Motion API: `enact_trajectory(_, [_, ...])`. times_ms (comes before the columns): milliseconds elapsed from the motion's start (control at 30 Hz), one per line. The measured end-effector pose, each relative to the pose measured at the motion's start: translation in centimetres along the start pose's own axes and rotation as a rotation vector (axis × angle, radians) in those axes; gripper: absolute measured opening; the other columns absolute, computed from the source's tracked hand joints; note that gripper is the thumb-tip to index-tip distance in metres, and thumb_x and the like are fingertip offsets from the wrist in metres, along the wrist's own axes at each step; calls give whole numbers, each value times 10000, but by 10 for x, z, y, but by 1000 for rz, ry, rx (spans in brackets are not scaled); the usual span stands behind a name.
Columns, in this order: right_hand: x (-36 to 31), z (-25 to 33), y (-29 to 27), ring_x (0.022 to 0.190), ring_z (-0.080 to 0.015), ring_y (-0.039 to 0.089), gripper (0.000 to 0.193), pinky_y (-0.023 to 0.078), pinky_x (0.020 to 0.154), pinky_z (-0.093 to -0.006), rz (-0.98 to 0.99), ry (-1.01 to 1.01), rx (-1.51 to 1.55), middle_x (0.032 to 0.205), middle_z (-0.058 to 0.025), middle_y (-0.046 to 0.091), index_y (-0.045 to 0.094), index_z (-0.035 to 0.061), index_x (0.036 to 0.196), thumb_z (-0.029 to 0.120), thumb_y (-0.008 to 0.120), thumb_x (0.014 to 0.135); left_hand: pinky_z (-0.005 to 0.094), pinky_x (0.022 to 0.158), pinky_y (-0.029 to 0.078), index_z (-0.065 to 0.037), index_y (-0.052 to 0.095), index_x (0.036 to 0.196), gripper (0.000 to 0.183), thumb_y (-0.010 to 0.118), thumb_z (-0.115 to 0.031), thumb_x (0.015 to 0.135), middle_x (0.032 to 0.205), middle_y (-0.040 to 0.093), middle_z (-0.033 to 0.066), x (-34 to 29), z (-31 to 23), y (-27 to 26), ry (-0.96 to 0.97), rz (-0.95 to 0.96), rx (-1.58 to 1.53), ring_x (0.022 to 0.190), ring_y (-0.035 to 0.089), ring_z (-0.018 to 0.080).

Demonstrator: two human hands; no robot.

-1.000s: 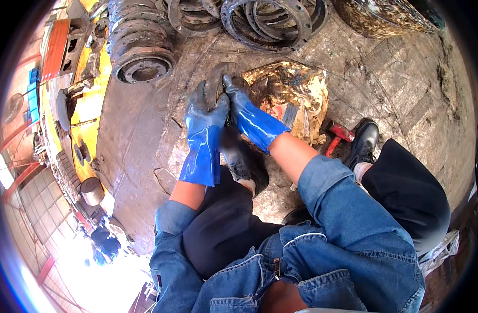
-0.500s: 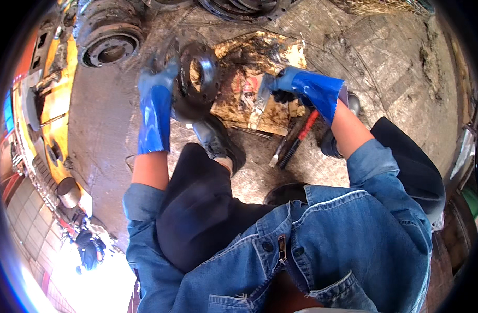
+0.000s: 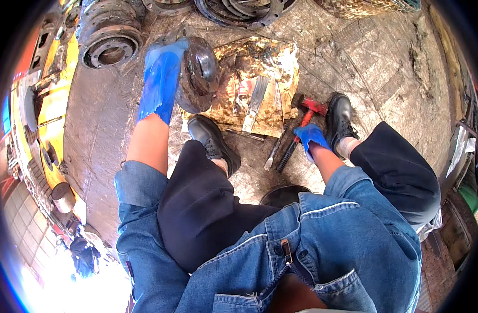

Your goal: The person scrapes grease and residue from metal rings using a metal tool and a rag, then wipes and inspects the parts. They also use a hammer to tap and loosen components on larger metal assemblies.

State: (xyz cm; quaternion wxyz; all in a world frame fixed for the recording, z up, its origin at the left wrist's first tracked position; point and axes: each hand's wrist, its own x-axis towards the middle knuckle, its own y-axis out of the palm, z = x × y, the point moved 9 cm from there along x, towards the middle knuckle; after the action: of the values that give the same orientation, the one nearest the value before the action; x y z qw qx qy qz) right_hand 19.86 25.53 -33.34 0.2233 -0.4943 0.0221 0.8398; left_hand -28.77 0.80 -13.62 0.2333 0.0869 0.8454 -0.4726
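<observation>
My left hand (image 3: 166,55), in a long blue glove, is closed on the far left rim of a dark, greasy metal hub (image 3: 198,78) with a central opening. The hub stands tilted at the left edge of an oil-stained cardboard sheet (image 3: 273,68). My right hand (image 3: 311,136), gloved in blue, is closed round the handle of a hammer (image 3: 305,119) with a red head and a black grip, low by the floor. Left of it lies a chisel-like bar (image 3: 273,154). A long, flat grey tool (image 3: 256,101) rests on the cardboard.
Stacked metal hubs (image 3: 111,49) stand at the far left, and large metal rings (image 3: 244,13) lie at the far edge. My shoes (image 3: 213,141) flank the tools. A dark round object (image 3: 283,195) is close to me. Yellow machinery (image 3: 53,135) runs along the left.
My right hand has left the flat grey tool on the cardboard and moved nearer to me, onto the hammer handle. The hub has turned and tilted, with my left hand still on it.
</observation>
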Motion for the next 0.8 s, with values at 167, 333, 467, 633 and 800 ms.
enact_trajectory(167, [-12, -7, -40, 568, -213, 571, 214, 450, 527, -365, -347, 198, 55, 675, -96, 598, 617, -15, 825, 185, 673, 772, 392, 691, 513, 0, 473, 1345, 816, 788, -334, 671, 1072, 643, 182, 9, -1, 9, -48, 27, -60, 831, 637, 270])
enact_trajectory(333, [-32, 102, -54, 505, -128, 547, 200, 410, 444, -273, -369, 38, 215, 650, -46, 594, 616, 45, 888, 242, 634, 864, 414, 754, 504, 9, 501, 1313, 764, 781, -323, 685, 1076, 641, 195, -3, -2, -9, -64, 5, -127, 883, 631, 292])
enact_trajectory(467, [-15, 209, -5, 514, -139, 462, 322, 405, 458, -328, 72, -121, 841, 650, 28, 455, 590, 51, 1048, 341, 586, 908, 434, 793, 493, 30, 529, 1272, 710, 772, -311, 699, 1071, 638, 212, -9, 2, -9, -95, 73, -134, 915, 625, 307])
enact_trajectory(633, [-10, 269, 90, 422, -90, 399, 218, 329, 386, -262, 291, -2, 897, 555, 74, 435, 585, 86, 944, 284, 645, 875, 416, 680, 509, 59, 544, 1228, 662, 764, -290, 709, 1039, 641, 213, -22, -11, -12, -5, 104, -241, 861, 628, 294])
enact_trajectory(800, [-16, 221, 203, 417, -106, 397, 131, 344, 372, -300, 556, 411, 551, 552, 31, 430, 566, 87, 915, 214, 549, 888, 412, 635, 493, 33, 569, 1200, 604, 760, -259, 707, 1005, 650, 180, -18, -8, -11, -68, 52, -214, 813, 619, 279])
